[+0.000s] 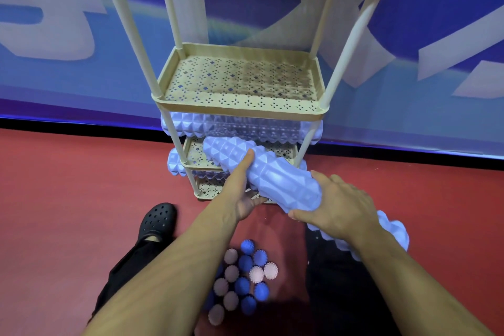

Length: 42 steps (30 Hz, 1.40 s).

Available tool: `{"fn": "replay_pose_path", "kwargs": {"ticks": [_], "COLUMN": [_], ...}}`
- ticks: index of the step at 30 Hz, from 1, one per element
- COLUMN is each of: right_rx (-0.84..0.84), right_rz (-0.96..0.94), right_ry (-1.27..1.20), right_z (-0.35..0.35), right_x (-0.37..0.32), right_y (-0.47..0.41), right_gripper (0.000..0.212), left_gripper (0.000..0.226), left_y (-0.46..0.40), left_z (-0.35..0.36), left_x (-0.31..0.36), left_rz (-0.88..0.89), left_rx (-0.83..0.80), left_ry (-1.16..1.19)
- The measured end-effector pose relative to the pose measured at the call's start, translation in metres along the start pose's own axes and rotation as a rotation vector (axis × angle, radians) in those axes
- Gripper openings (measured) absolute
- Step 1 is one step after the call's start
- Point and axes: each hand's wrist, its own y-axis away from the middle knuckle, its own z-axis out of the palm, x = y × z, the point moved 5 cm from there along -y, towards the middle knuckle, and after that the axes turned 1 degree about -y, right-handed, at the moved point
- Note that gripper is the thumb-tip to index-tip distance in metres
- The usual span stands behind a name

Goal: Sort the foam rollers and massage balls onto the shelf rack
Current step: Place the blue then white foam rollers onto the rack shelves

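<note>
Starting at the left, the left hand cups the foam roller from underneath at mid-length, thumb up along its side. Roller's long axis runs diagonally, far end nosing between the posts of the shelf rack, near end in the right hand, fingers wrapped over it. Right hand's nearer us, so I'd say it drives the push. Massage balls wait on the floor below.
</note>
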Motion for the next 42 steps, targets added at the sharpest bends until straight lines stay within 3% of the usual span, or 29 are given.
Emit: {"fn": "replay_pose_path", "kwargs": {"ticks": [11,16,20,25,35,38,42], "right_rx": [-0.115,0.046,0.134,0.241,0.467,0.474,0.361], "right_rz": [-0.034,-0.026,-0.037,-0.042,-0.073,-0.051,0.103], "right_ry": [-0.158,-0.158,-0.071,0.004,-0.030,-0.051,-0.107], "right_z": [-0.023,-0.016,-0.012,-0.008,0.000,-0.001,-0.003], "right_x": [-0.021,-0.032,-0.048,-0.073,-0.106,-0.109,-0.090], "right_y": [0.015,0.007,-0.001,-0.019,-0.044,-0.044,-0.041], "right_gripper": [0.047,0.075,0.094,0.098,0.099,0.100,0.102], "left_gripper": [0.056,0.075,0.060,0.049,0.060,0.053,0.055], "left_y": [0.017,0.019,0.019,0.022,0.015,0.008,0.001], "left_z": [-0.007,-0.014,-0.018,-0.018,-0.008,-0.012,-0.011], "left_x": [0.011,0.028,0.033,0.033,0.033,0.040,0.043], "left_rz": [0.059,0.139,0.138,0.102,0.085,0.126,0.149], "left_rx": [0.117,0.196,0.165,0.134,0.158,0.237,0.244], "left_ry": [-0.098,-0.078,-0.041,0.017,-0.072,-0.064,-0.001]}}
